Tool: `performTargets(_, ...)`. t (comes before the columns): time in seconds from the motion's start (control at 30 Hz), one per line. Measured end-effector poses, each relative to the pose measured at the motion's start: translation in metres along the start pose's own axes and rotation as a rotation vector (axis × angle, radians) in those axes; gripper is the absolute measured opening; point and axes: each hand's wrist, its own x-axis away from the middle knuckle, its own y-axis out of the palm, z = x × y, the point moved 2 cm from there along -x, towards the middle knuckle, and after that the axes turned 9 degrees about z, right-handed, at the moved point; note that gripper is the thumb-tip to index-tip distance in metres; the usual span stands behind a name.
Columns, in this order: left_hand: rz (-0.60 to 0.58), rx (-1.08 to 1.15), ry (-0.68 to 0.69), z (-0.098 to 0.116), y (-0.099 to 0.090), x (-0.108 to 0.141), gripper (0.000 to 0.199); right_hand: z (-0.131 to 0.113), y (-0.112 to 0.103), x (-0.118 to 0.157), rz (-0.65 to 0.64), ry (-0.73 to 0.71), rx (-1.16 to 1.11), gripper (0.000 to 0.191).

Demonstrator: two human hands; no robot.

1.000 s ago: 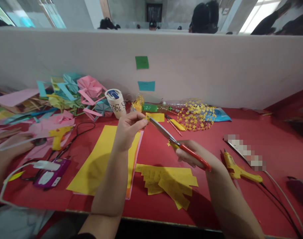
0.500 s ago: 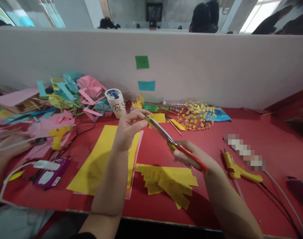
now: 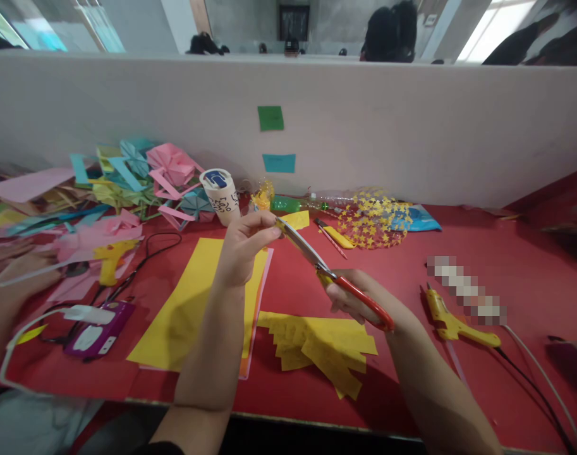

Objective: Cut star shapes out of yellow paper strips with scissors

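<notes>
My right hand point(image 3: 352, 292) grips red-handled scissors point(image 3: 359, 297), their blades pointing up and left. The blades look nearly closed, and their tips reach the fingertips of my left hand point(image 3: 250, 243). Thumb and fingers of that hand are pinched together on a small piece of yellow paper point(image 3: 296, 220), which shows just behind the blades. Below my hands, several cut yellow paper strips point(image 3: 316, 344) lie fanned out on the red table point(image 3: 392, 392). Large yellow sheets point(image 3: 174, 316) lie under my left forearm, over orange and pink ones.
A yellow glue gun point(image 3: 452, 325) with a cable lies at right. Left are another glue gun point(image 3: 110, 259), a purple power strip point(image 3: 98, 332), folded paper shapes point(image 3: 169, 164) and another person's hands point(image 3: 25, 272). A paper cup point(image 3: 222, 199), bottle point(image 3: 292, 203) and yellow cutter point(image 3: 338, 237) stand or lie behind.
The yellow paper piece and the scissors have shifted slightly left, and the blades look a little more closed. My left hand has barely moved.
</notes>
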Motion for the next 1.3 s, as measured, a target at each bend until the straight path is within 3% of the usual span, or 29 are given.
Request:
performTargets(0.53, -0.004, 0.018, 0.012, -0.002, 0.000, 0.000, 0.009, 0.001, 0.000, 0.000, 0.069, 0.052, -0.034, 0.048)
performTargets(0.7, -0.081, -0.013, -0.046, -0.008, 0.008, 0.001, 0.010, 0.003, -0.009, -0.006, 0.339, -0.074, -0.145, 0.042)
performTargets(0.87, -0.197, -0.033, -0.147, -0.022, 0.034, 0.013, 0.013, 0.003, -0.021, -0.013, 0.530, -0.207, -0.301, 0.034)
performTargets(1.0, -0.282, -0.096, -0.185, -0.032, 0.052, 0.023, 0.016, 0.002, -0.029, -0.013, 0.588, -0.201, -0.367, 0.022)
performTargets(1.1, -0.265, -0.149, -0.151, -0.040, 0.052, 0.019, 0.017, 0.003, -0.038, -0.011, 0.664, -0.199, -0.357, 0.012)
performTargets(1.23, -0.278, -0.440, -0.018, -0.067, 0.044, 0.010, 0.015, 0.005, -0.057, -0.007, 0.793, -0.243, -0.306, 0.010)
performTargets(1.3, -0.397, -0.656, 0.016, -0.092, 0.043, 0.010, 0.015, 0.006, -0.064, -0.006, 0.793, -0.262, -0.308, 0.010)
